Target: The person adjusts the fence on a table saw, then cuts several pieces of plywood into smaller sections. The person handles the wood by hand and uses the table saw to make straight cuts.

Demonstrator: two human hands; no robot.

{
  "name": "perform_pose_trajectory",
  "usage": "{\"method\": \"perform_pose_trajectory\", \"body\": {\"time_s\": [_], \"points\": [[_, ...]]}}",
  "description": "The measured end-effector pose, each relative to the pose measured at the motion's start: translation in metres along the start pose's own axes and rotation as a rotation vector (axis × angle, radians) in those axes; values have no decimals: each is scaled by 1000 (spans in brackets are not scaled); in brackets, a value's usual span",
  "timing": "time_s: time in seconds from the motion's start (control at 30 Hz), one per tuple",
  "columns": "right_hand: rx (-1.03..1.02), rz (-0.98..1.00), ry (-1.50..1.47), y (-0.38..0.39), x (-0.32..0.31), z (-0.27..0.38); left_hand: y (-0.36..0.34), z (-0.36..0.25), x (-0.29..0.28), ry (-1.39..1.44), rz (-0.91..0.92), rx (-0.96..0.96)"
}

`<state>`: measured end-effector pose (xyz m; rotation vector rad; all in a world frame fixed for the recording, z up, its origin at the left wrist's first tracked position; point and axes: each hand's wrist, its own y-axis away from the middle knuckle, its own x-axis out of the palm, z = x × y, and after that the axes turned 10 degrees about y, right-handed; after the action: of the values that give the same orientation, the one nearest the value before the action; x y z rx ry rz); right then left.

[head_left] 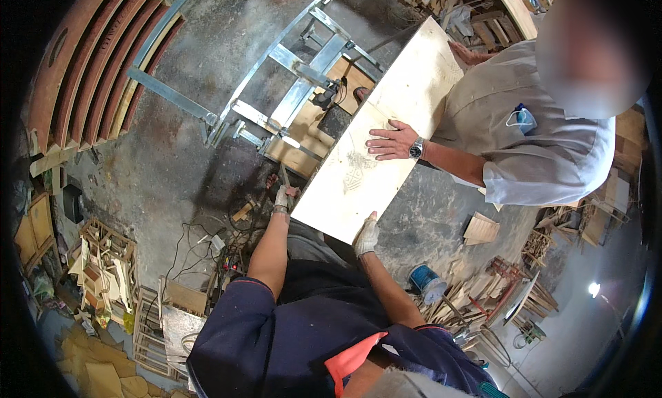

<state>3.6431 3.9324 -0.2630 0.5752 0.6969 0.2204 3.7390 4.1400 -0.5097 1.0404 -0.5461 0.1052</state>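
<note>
A long pale wooden board runs diagonally across the middle. My right hand, in a fingerless glove, grips its near corner with the thumb on top. My left hand, also gloved, is closed on a thin grey metal strip beside the board's lower-left edge. A co-worker's hand, wearing a watch, lies spread on the board's face; another of their hands is at the far end.
A metal frame stands beyond the board, with plywood and a black tool beneath. Curved wooden panels are stacked upper left. Cables, scrap wood and a blue bucket lie around me. The co-worker stands to the right.
</note>
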Motion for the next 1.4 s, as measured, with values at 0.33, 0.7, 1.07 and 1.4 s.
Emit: {"method": "perform_pose_trajectory", "body": {"time_s": [0.33,0.7,1.07,1.4], "points": [[57,46,52,-12,0,1,1,2,37,-198,-192,93],[25,76,-38,-23,3,-8,-17,-23,22,-344,-220,-170],[26,-36,143,-2,4,21,-21,-7,37,-122,-364,-162],[42,22,-5,4,9,17,-25,-13,23,-98,-322,-59]]}}
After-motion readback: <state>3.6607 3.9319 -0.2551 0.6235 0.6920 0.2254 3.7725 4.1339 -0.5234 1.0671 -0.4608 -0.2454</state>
